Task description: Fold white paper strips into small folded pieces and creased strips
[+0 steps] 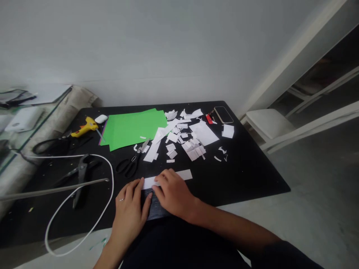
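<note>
A white paper strip (185, 174) lies near the front edge of the black table, over a dark ridged piece (156, 209). My left hand (130, 205) rests flat at the strip's left end, its fingers spread and a ring on one finger; the thumb lies on the dark piece. Over the strip's middle is my right hand (172, 190), its fingers bent and pressed down on the paper, hiding part of it. Black-handled scissors (134, 160) lie beyond my left hand, beside many white paper scraps (193, 149).
Green sheets (131, 127) lie at the back left by a yellow glue gun (85, 127). A white cable (112, 186) loops past pliers (82, 173) and over the front edge. A phone (223, 115) and a red item (209, 118) are at the back right.
</note>
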`<state>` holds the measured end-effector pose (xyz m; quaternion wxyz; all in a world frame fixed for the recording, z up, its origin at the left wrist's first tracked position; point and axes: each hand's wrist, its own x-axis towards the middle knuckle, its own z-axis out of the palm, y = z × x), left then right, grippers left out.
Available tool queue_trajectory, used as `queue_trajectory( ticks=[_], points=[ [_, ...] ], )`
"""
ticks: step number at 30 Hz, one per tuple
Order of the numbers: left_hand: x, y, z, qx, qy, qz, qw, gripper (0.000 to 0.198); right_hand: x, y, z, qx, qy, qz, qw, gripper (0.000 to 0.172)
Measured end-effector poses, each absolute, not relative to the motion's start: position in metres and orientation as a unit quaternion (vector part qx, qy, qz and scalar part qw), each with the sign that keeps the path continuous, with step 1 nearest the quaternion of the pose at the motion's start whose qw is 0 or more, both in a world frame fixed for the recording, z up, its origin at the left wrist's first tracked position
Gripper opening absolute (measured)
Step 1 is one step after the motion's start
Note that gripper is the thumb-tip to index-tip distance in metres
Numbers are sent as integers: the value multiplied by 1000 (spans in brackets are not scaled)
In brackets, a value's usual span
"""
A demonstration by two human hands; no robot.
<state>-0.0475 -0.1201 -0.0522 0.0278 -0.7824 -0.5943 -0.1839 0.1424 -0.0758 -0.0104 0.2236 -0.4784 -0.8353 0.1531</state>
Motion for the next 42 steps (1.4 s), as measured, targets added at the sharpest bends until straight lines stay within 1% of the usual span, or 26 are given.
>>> queue_trajectory(
  ticks=[2, 4, 8, 14, 28, 36, 42],
  points=[
    [-50, -121, -53, -789, -586, -184, 18, 46, 121, -71, -8, -477, -845, 175, 163, 19],
    [-52, -121, -53, -797, -576, -183, 15, 47, 107, -65, -7, -503, -835, 187, 122, 21],
    [-51, -121, -53, -791, -582, -188, 11, 48, 105, -56, -7, -558, -804, 190, 82, 23],
    [-48, -120, -53, -779, -593, -203, 0, 48, 121, -52, -6, -593, -782, 184, 59, 30],
    [-48, -120, -52, -772, -606, -192, -7, 48, 173, -44, -3, -671, -711, 209, 16, 32],
    [-47, -119, -51, -771, -610, -183, -9, 48, 222, -48, 4, -721, -659, 215, 14, 36],
    [-45, -120, -50, -768, -612, -186, -15, 49, 251, -48, 3, -755, -627, 191, 29, 34]
  ],
)
